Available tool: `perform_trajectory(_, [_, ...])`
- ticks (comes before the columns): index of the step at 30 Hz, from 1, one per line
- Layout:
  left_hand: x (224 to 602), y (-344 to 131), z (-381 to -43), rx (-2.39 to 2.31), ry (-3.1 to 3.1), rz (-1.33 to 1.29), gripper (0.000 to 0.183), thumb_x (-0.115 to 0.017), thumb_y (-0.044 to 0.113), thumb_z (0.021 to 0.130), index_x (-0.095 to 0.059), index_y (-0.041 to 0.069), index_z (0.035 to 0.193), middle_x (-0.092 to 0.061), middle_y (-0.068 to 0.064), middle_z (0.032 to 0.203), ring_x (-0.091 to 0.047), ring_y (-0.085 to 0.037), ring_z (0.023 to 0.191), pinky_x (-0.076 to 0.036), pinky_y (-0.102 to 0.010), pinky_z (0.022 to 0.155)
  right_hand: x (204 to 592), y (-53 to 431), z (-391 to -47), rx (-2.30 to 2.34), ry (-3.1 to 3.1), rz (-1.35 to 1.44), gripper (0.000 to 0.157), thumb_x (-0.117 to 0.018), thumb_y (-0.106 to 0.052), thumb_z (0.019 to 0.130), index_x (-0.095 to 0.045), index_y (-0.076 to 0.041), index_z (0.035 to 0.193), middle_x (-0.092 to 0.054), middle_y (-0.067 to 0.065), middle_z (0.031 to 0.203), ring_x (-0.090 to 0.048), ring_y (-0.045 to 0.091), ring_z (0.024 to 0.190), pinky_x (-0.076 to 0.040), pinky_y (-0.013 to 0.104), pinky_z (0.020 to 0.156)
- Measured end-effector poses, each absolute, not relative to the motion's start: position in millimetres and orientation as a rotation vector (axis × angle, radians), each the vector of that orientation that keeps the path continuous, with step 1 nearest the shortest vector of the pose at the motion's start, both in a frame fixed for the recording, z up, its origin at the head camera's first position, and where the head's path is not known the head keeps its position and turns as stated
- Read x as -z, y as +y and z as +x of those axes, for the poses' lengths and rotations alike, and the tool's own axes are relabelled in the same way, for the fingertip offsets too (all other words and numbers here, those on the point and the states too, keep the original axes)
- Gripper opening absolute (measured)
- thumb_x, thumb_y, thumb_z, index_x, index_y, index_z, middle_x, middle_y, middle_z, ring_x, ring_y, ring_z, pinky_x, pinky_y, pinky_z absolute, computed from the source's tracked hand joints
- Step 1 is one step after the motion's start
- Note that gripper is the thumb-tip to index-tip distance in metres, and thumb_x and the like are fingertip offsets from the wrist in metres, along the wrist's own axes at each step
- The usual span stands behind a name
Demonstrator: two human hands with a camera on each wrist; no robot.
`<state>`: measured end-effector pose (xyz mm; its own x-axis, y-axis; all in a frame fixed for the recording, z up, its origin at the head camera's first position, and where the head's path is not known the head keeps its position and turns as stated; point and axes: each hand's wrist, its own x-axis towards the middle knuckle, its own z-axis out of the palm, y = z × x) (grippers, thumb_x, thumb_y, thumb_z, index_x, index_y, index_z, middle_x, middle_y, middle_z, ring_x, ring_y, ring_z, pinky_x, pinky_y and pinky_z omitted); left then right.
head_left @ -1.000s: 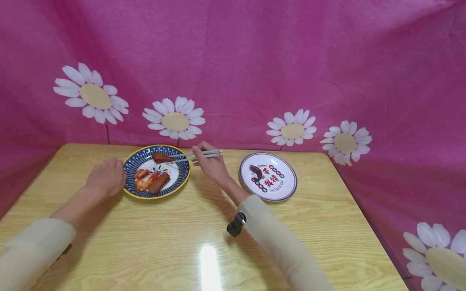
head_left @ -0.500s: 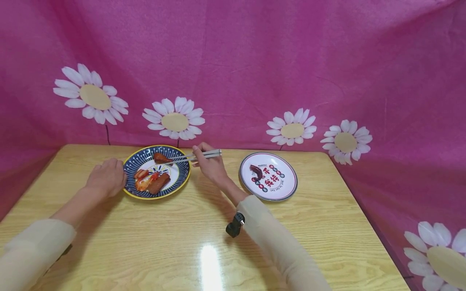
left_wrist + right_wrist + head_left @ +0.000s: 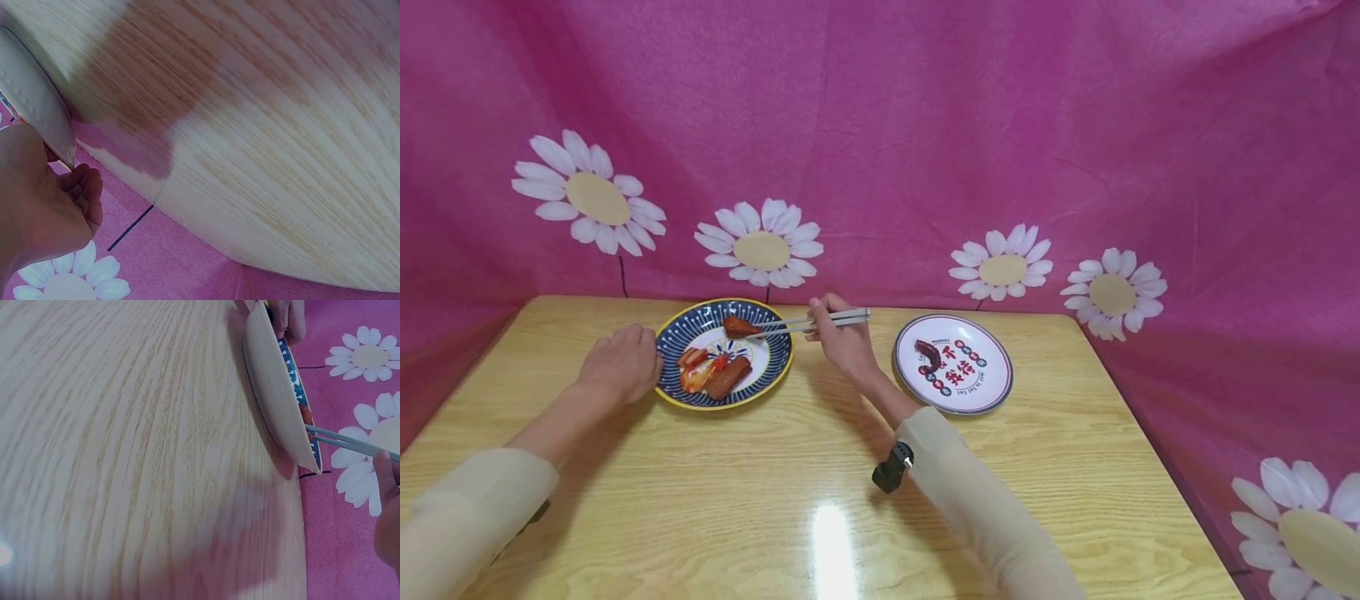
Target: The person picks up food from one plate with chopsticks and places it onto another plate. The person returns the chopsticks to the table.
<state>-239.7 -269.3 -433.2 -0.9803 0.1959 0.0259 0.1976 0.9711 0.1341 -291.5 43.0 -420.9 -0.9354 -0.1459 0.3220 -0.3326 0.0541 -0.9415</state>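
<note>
My left hand [image 3: 623,364] grips the left rim of a blue-patterned plate [image 3: 670,350] with a yellow edge; in the left wrist view its fingers curl at that rim. My right hand [image 3: 844,340] holds a pair of metal chopsticks [image 3: 797,323] reaching over the plate from the right. Their tips meet a glossy brown piece of food [image 3: 741,327], shaped like a small drumstick, at the plate's upper part. Whether it is lifted, I cannot tell. Below it lie a brown oblong piece [image 3: 727,379] and red-orange pieces [image 3: 700,372], one like a shrimp.
A white plate [image 3: 992,379] with red lettering stands to the right, bearing a dark red curved piece of food [image 3: 930,355]. Both plates are on a wooden table [image 3: 737,500]. Behind it hangs a pink cloth [image 3: 887,150] with white flowers.
The right hand and chopsticks have shifted slightly right, and the drumstick-shaped piece has moved right with their tips. The left hand stays at the plate's rim.
</note>
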Motion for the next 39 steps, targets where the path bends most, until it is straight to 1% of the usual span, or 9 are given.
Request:
perform_trajectory(3, [433.5, -269.4, -239.2, 0.213, -3.106, -0.309, 0.029, -0.044, 0.011, 0.096, -0.047, -0.017, 0.101, -0.050, -0.032, 0.100, -0.050, -0.050, 0.100, -0.042, -0.059, 0.080, 419.5, 45.5, -288.5, -2.012, -2.163, 0.502, 0.031, -0.055, -0.015, 0.104, -0.062, 0.011, 0.089, -0.065, 0.011, 0.081, -0.067, 0.038, 0.077, -0.059, 0.037, 0.068])
perform_trajectory(7, [433.8, -269.5, -238.9, 0.215, -3.106, -0.310, 0.030, -0.044, 0.012, 0.096, -0.047, -0.018, 0.103, -0.050, -0.033, 0.102, -0.049, -0.051, 0.102, -0.041, -0.060, 0.081, 418.4, 48.7, -285.5, -2.015, -2.145, 0.513, 0.032, -0.054, -0.014, 0.104, -0.061, 0.013, 0.090, -0.064, 0.009, 0.079, -0.068, 0.029, 0.073, -0.059, 0.035, 0.067])
perform_trajectory(12, [435.3, -270.3, -240.8, 0.200, -3.087, -0.322, 0.029, -0.044, 0.011, 0.096, -0.047, -0.017, 0.101, -0.050, -0.032, 0.099, -0.051, -0.050, 0.100, -0.042, -0.060, 0.081, 420.4, 51.7, -283.7, -2.012, -2.138, 0.540, 0.028, -0.053, -0.011, 0.103, -0.060, 0.012, 0.087, -0.064, 0.019, 0.081, -0.067, 0.019, 0.070, -0.059, 0.033, 0.066])
perform_trajectory(17, [435.4, -271.3, -242.2, 0.194, -3.089, -0.322, 0.028, -0.044, 0.011, 0.096, -0.047, -0.017, 0.100, -0.050, -0.031, 0.098, -0.051, -0.050, 0.098, -0.042, -0.061, 0.082, 422.8, 52.5, -283.4, -2.007, -2.168, 0.548, 0.026, -0.052, -0.008, 0.103, -0.060, 0.012, 0.088, -0.062, 0.034, 0.090, -0.068, 0.022, 0.072, -0.059, 0.033, 0.066])
perform_trajectory(20, [434.3, -271.0, -241.8, 0.195, -3.099, -0.318, 0.029, -0.044, 0.011, 0.096, -0.047, -0.017, 0.100, -0.050, -0.032, 0.098, -0.051, -0.049, 0.098, -0.042, -0.061, 0.082, 424.0, 52.0, -283.8, -2.005, -2.186, 0.544, 0.026, -0.052, -0.008, 0.103, -0.060, 0.013, 0.091, -0.062, 0.036, 0.093, -0.069, 0.025, 0.073, -0.059, 0.033, 0.065])
perform_trajectory(24, [433.5, -270.0, -240.9, 0.199, -3.106, -0.318, 0.029, -0.044, 0.011, 0.096, -0.046, -0.018, 0.101, -0.050, -0.032, 0.098, -0.051, -0.050, 0.098, -0.043, -0.061, 0.081, 431.8, 48.6, -289.3, -1.987, -2.192, 0.541, 0.026, -0.054, -0.011, 0.103, -0.061, 0.011, 0.091, -0.064, 0.029, 0.090, -0.070, 0.026, 0.074, -0.059, 0.032, 0.063])
perform_trajectory(29, [434.7, -269.8, -239.7, 0.200, -3.107, -0.315, 0.031, -0.044, 0.011, 0.097, -0.046, -0.018, 0.104, -0.050, -0.033, 0.101, -0.050, -0.052, 0.101, -0.042, -0.062, 0.084, 431.7, 42.5, -285.6, -1.957, -2.189, 0.526, 0.028, -0.054, -0.013, 0.103, -0.061, 0.009, 0.089, -0.066, 0.022, 0.085, -0.068, 0.018, 0.072, -0.059, 0.032, 0.064])
perform_trajectory(36, [436.6, -270.1, -239.2, 0.211, -3.088, -0.330, 0.029, -0.044, 0.011, 0.096, -0.047, -0.017, 0.102, -0.050, -0.032, 0.099, -0.050, -0.051, 0.100, -0.042, -0.062, 0.082, 429.0, 42.9, -276.3, -1.919, -2.158, 0.467, 0.029, -0.054, -0.014, 0.104, -0.062, 0.004, 0.083, -0.067, 0.013, 0.078, -0.069, 0.027, 0.070, -0.059, 0.033, 0.062])
perform_trajectory(39, [435.7, -270.7, -238.7, 0.208, -3.081, -0.333, 0.029, -0.044, 0.011, 0.095, -0.047, -0.018, 0.101, -0.050, -0.031, 0.098, -0.051, -0.051, 0.099, -0.043, -0.062, 0.082, 427.6, 44.5, -275.8, -1.910, -2.148, 0.457, 0.030, -0.054, -0.015, 0.104, -0.063, 0.006, 0.084, -0.066, 0.017, 0.079, -0.067, 0.024, 0.066, -0.059, 0.033, 0.061])
